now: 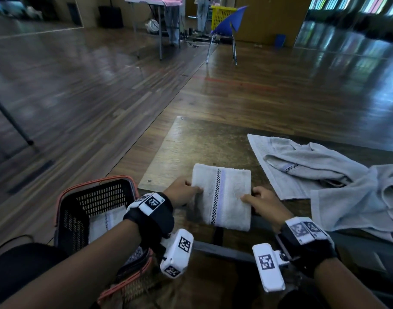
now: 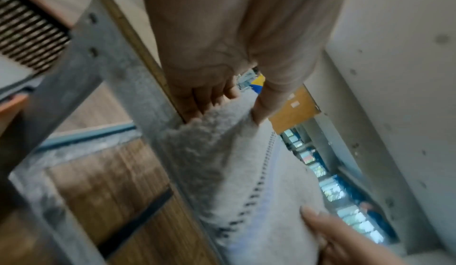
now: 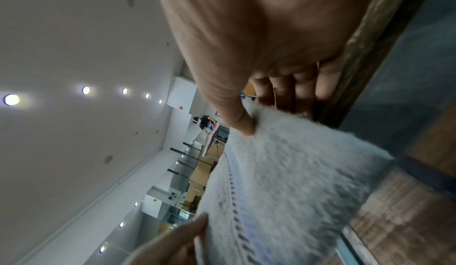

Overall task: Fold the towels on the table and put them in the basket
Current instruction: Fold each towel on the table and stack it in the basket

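step: lift folded towel (image 1: 222,196) into basket (image 1: 64,210) | left hand (image 1: 182,191) and right hand (image 1: 261,200) pinch opposite side edges, towel between them at table (image 1: 204,141) edge | basket left of left hand | advice: lift level, keep both pinches tight so layers stay stacked

The folded towel (image 1: 224,197) is fuzzy, matt terry cloth, like the loose grey towels (image 1: 338,181) beside it; the table (image 1: 191,141) is worn, dull wood on a grey metal frame (image 2: 106,70); the basket (image 1: 79,208) is perforated black plastic; the floor (image 1: 90,85) is glossy wood
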`<state>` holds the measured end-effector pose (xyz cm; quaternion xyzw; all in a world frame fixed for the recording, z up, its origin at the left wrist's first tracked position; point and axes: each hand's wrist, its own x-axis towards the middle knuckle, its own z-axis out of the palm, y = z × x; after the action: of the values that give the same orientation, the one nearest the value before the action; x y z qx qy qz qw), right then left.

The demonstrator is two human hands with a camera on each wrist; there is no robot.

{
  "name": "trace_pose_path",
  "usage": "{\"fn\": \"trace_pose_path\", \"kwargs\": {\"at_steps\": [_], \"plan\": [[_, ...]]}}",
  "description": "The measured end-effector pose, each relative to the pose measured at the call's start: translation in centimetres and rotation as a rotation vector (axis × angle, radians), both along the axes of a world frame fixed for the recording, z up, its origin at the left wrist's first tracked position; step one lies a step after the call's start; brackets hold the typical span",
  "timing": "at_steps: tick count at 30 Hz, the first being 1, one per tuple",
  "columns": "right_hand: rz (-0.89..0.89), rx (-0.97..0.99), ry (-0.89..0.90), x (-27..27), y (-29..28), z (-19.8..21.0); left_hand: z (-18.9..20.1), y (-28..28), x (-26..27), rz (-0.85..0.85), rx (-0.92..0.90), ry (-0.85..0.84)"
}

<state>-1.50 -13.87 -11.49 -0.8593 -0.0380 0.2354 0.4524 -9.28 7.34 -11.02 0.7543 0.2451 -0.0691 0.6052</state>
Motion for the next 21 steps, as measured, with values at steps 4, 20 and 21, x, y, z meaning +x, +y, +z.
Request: {"fn": "trace_pose_path", "kwargs": {"at_steps": [4, 20, 21], "plan": [[-0.093, 0.183, 0.106, -3.4, -1.5, 0.3, -0.5, -0.7, -4.8, 0.056, -0.236, 0.001], [0.478, 0.142, 0.217, -17.3, 8.8, -0.1, -3.4, 5.2, -26.3, 0.432, -0.34, -0.032], [0.505, 0.122, 0.215, -17.4, 10.6, -0.7, -3.9, 6.3, -26.8, 0.477, -0.32, -0.015]]}}
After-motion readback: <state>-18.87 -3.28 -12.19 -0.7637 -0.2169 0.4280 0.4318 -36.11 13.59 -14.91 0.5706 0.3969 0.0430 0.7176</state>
